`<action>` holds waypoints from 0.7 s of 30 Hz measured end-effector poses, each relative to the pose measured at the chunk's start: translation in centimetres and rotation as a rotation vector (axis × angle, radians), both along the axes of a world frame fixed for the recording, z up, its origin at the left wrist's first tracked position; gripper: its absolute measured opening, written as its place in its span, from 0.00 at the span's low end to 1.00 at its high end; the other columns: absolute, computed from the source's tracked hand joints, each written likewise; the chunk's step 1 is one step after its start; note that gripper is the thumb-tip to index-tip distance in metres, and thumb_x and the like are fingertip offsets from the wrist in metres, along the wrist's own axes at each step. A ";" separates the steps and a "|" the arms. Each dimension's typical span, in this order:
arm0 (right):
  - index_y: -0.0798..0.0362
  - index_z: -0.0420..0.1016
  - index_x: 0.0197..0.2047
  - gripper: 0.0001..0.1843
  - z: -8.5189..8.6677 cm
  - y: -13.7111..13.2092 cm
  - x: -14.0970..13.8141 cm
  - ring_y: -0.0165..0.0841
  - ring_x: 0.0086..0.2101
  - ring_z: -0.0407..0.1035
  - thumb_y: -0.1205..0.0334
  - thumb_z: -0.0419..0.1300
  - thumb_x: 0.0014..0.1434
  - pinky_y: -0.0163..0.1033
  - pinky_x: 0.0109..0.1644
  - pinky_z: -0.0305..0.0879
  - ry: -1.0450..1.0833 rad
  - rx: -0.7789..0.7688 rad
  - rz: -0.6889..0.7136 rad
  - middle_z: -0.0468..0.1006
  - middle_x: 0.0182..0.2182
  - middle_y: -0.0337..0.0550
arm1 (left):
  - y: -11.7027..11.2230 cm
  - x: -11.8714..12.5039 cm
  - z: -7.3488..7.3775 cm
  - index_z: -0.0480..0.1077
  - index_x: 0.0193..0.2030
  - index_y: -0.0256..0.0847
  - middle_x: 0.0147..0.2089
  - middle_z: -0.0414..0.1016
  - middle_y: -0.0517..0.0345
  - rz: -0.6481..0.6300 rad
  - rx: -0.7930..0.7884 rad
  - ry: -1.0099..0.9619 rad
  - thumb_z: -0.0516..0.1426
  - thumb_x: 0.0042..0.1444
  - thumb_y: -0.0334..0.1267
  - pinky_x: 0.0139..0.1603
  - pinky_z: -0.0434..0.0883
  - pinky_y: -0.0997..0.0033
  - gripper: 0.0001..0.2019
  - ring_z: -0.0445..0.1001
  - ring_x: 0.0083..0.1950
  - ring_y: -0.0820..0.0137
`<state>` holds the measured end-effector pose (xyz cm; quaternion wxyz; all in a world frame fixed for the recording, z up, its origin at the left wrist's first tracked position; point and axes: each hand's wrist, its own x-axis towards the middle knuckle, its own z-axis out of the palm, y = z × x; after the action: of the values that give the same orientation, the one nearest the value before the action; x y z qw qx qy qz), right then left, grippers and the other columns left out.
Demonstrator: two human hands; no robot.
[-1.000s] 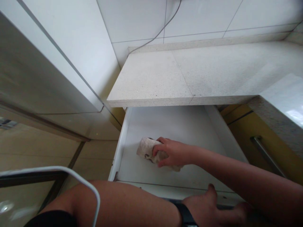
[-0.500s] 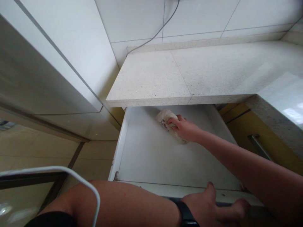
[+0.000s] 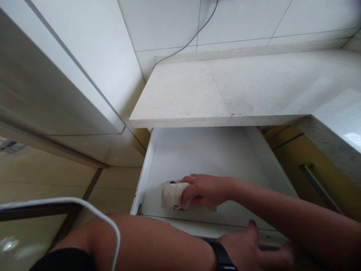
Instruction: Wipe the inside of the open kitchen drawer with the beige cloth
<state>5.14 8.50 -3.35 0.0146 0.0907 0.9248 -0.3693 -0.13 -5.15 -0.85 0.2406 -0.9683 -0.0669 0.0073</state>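
Observation:
My right hand [image 3: 207, 190] is closed on a crumpled whitish cloth [image 3: 173, 195] with dark markings. It presses the cloth to the floor of a pulled-out white drawer [image 3: 231, 150], near the drawer's front left corner. At the drawer's front edge, my left hand [image 3: 242, 246] has its thumb raised and apart from the fingers, which stretch to the right. Nothing shows in that hand, though its lower part is cut off by the frame. A black watch [image 3: 222, 258] is on the left wrist.
A speckled pale countertop [image 3: 180, 94] overhangs the back of the drawer. To the right is a yellowish cabinet front with a metal handle [image 3: 318, 186]. Tall white cabinetry [image 3: 84, 49] stands at left. A white cable [image 3: 93, 210] loops over the left forearm.
My right hand has brought the cloth from the back of the drawer toward its front left corner. The left hand has stayed at the front edge.

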 end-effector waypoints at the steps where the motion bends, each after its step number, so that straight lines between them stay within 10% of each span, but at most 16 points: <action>1: 0.39 0.78 0.52 0.16 0.0 0.0 0.1 0.38 0.50 0.67 0.62 0.60 0.62 0.44 0.55 0.63 0.000 -0.017 0.026 0.71 0.53 0.43 | 0.1 -0.1 0.1 0.67 0.62 0.66 0.70 0.61 0.68 -0.012 -0.045 -0.035 0.52 0.64 0.45 0.48 0.79 0.60 0.20 0.48 0.75 0.60; 7: 0.41 0.76 0.55 0.18 -0.4 4.1 2.6 0.39 0.50 0.67 0.64 0.58 0.63 0.45 0.56 0.63 -0.046 0.087 -0.212 0.70 0.52 0.46 | 0.1 -0.6 0.3 0.75 0.53 0.66 0.63 0.71 0.69 -0.033 -0.145 -0.199 0.51 0.66 0.41 0.46 0.79 0.57 0.17 0.54 0.73 0.59; 14: 0.44 0.75 0.56 0.18 -2.4 9.7 8.3 0.40 0.45 0.69 0.59 0.55 0.65 0.46 0.54 0.64 -0.102 0.382 -0.814 0.71 0.50 0.49 | 0.1 -0.7 0.5 0.75 0.53 0.68 0.63 0.70 0.73 -0.052 -0.166 -0.182 0.50 0.66 0.40 0.48 0.79 0.56 0.17 0.52 0.74 0.58; 21: 0.44 0.78 0.52 0.17 -1.7 6.2 4.4 0.41 0.51 0.66 0.66 0.59 0.61 0.47 0.58 0.61 0.043 0.211 -0.526 0.71 0.53 0.47 | 0.1 -0.1 -1.2 0.78 0.52 0.57 0.62 0.71 0.60 -0.072 -0.160 -0.296 0.52 0.64 0.43 0.44 0.81 0.57 0.15 0.55 0.73 0.57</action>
<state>9.53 14.68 -5.08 -0.1109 0.3205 0.9029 -0.2641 -0.23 -5.01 -2.06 0.1502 -0.9766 -0.0662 -0.1388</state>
